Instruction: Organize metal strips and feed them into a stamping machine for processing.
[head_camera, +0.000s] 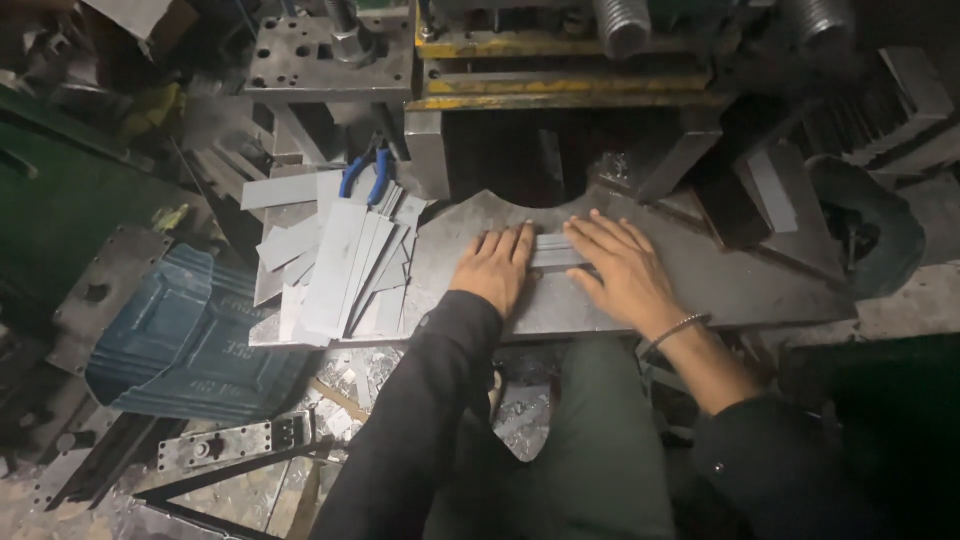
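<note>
Two hands — left hand (497, 264), right hand (620, 268) — lie flat, fingers extended, on one metal strip (556, 252).

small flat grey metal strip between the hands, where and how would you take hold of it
Likely pinch the small flat grey metal strip by its long edges at mid-length, coming from above; it lies flat on the grey steel press table, its ends under the left hand and right hand.

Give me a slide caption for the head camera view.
Both hands, left hand and right hand, press a small metal strip flat on a press machine's steel table, beside stacked metal strips.
</note>
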